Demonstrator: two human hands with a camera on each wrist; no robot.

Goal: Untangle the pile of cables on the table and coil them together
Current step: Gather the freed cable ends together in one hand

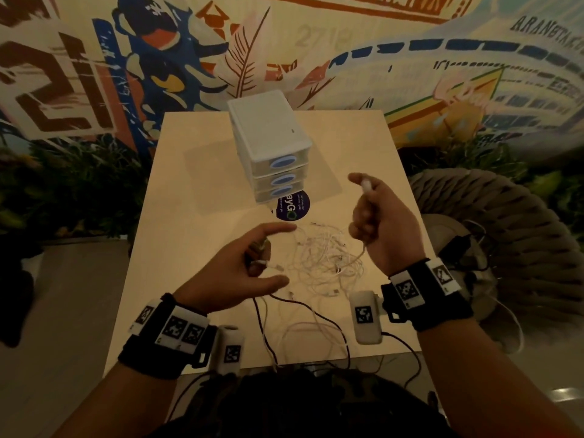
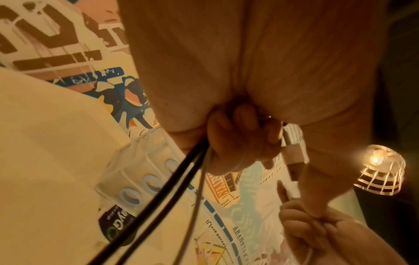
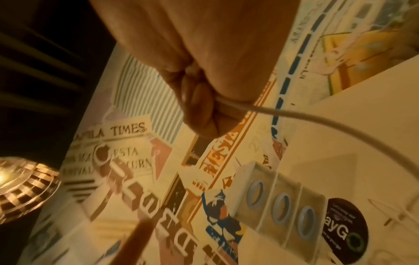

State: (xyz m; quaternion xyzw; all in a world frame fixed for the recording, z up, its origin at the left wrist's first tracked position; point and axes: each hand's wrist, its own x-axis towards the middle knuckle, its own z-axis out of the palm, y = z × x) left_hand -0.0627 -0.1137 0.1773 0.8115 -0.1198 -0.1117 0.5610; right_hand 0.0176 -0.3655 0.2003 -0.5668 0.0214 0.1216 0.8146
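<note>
A loose tangle of thin white cables [image 1: 325,257] lies on the pale wooden table [image 1: 196,184] between my hands. My left hand [image 1: 262,257] hovers at the tangle's left edge, index finger and thumb stretched out. Its other fingers curl round dark cables [image 2: 158,197] and a white connector [image 2: 292,143]. The dark cables [image 1: 262,317] trail back over the table's front edge. My right hand [image 1: 363,213] is raised above the tangle's right side. It grips one white cable [image 3: 317,118] in a fist, and the plug end [image 1: 366,184] pokes out by the thumb.
A white three-drawer unit [image 1: 271,143] with blue oval handles stands at the table's middle back, over a round dark sticker [image 1: 292,210]. A woven chair [image 1: 505,232] holding more cables sits to the right. A painted mural wall rises behind the table.
</note>
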